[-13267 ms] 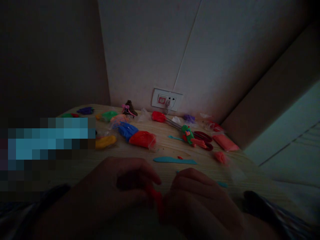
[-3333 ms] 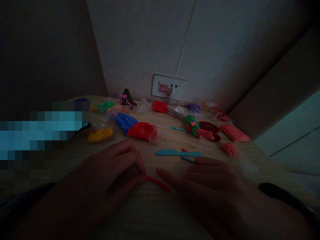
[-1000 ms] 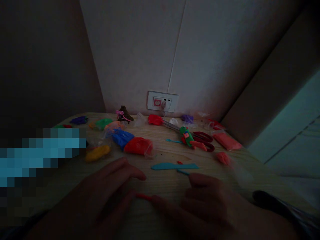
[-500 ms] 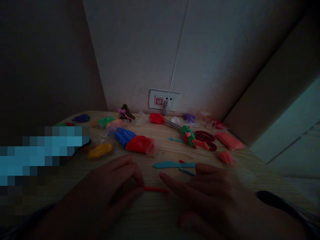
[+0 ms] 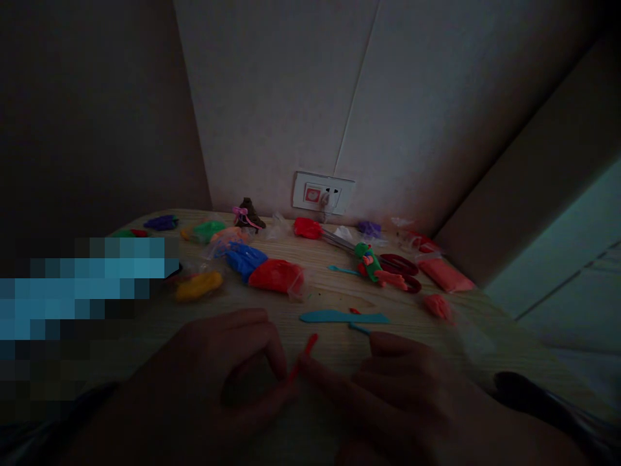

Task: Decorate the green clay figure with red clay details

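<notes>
My left hand (image 5: 218,362) is closed, its thumb and index fingertip pinching the lower end of a thin red strip of modelling clay (image 5: 311,342). The strip slants up and to the right. From the other side my right hand (image 5: 407,395) touches it with a stretched index fingertip, while the other fingers are loosely bent and hold nothing visible. Just beyond the fingers a blue plastic clay knife (image 5: 339,317) lies on the wooden table (image 5: 272,310). A small red clay bit (image 5: 356,311) is beside the knife, and a thin blue tool (image 5: 359,329) lies close to my right hand.
Bags of red clay (image 5: 276,277), blue clay (image 5: 246,257) and yellow clay (image 5: 198,286) lie left of centre. A green clay figure (image 5: 369,262) rests on red-handled scissors (image 5: 398,264). Pink clay (image 5: 445,272) is at right; a brown clay piece (image 5: 248,213) stands by the wall.
The red clay strip has swung from lying level to slanting upward. My right index finger has come onto it, and the right hand has moved down off the knife's end.
</notes>
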Tool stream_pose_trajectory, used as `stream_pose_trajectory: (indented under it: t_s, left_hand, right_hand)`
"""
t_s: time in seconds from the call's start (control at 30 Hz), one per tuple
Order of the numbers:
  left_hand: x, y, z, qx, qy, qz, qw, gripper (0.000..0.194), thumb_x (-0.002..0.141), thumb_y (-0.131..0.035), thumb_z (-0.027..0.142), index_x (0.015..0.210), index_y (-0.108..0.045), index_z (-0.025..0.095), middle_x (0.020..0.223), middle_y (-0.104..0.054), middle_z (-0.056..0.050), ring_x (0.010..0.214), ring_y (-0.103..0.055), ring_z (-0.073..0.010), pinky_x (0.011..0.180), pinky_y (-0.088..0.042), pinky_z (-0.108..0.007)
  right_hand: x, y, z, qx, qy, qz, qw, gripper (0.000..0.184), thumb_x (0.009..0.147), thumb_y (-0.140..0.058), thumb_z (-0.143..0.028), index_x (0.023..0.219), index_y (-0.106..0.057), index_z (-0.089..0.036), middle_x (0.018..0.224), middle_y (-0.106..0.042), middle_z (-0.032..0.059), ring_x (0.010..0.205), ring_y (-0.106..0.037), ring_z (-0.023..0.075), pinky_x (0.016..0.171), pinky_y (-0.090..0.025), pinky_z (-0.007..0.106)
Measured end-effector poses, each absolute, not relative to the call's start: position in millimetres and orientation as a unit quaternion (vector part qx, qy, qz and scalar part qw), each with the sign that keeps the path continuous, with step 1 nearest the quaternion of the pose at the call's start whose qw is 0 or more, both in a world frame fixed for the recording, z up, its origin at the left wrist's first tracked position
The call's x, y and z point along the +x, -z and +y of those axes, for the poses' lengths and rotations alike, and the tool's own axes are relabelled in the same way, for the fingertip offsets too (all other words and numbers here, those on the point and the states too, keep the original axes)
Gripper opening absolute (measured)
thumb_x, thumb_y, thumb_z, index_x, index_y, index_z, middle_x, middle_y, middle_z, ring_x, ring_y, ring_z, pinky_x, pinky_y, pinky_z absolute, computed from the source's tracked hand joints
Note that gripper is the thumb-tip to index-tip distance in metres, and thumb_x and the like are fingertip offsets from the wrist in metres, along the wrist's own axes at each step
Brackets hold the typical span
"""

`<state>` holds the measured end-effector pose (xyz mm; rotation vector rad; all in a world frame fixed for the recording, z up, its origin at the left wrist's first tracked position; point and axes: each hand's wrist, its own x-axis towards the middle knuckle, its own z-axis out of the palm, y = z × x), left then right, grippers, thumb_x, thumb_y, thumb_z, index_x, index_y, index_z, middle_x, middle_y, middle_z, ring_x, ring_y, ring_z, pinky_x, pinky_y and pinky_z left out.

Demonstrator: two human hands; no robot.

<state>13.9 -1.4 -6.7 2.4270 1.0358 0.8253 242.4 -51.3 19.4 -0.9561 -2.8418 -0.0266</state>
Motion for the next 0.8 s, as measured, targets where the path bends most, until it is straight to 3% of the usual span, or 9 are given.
stream_pose_trajectory:
  t_s: [0.2,0.4,0.5,0.7,0.8]
  left_hand:
    - [8,1,-5,0.858,-0.274,0.389,0.192,0.026,0.085,-0.056,0.041,0.064,-0.062,0.027,0.045,-0.043,0.009,0.037,-0.035,-0.009,0.035,-0.023,-0.022]
    - [11,-7,0,0.813,-0.272,0.459,0.233,0.039,0.089,-0.042,0.043,0.057,-0.053,0.023,0.05,-0.052,0.007,0.046,-0.048,-0.0092,0.042,-0.034,-0.018]
    - [12,-6,2,0.824,-0.283,0.436,0.226,0.042,0.09,-0.039,0.043,0.056,-0.051,0.022,0.049,-0.051,0.008,0.044,-0.047,-0.0081,0.041,-0.033,-0.016]
    - [11,-6,-1,0.808,-0.288,0.471,0.205,0.034,0.092,-0.041,0.045,0.07,-0.057,0.026,0.057,-0.059,0.008,0.051,-0.055,-0.0112,0.046,-0.042,-0.02]
    - [8,-1,-3,0.823,-0.281,0.456,0.191,0.028,0.093,-0.039,0.043,0.078,-0.058,0.028,0.063,-0.064,0.006,0.054,-0.06,-0.0133,0.044,-0.042,-0.022]
  right_hand:
    - [243,-19,-51,-0.314,-0.018,-0.947,0.065,0.044,0.106,-0.04,-0.036,0.139,-0.048,-0.008,0.076,-0.072,0.0015,0.07,-0.068,0.0152,0.07,-0.049,0.031]
    - [242,-13,-51,-0.319,-0.001,-0.945,0.071,0.046,0.106,-0.041,-0.034,0.144,-0.042,-0.007,0.082,-0.074,0.0008,0.07,-0.07,0.0144,0.075,-0.049,0.034]
    - [241,-11,-51,-0.32,0.0,-0.945,0.068,0.05,0.105,-0.043,-0.036,0.146,-0.039,-0.007,0.082,-0.074,0.0002,0.068,-0.07,0.0142,0.076,-0.05,0.034]
    - [241,-15,-50,-0.315,-0.016,-0.947,0.058,0.044,0.105,-0.044,-0.035,0.139,-0.048,-0.008,0.082,-0.073,0.0013,0.072,-0.07,0.0148,0.077,-0.05,0.034]
    - [240,-17,-51,-0.321,-0.017,-0.946,0.052,0.049,0.104,-0.045,-0.038,0.143,-0.043,-0.008,0.083,-0.073,0.0022,0.071,-0.069,0.0151,0.075,-0.05,0.033]
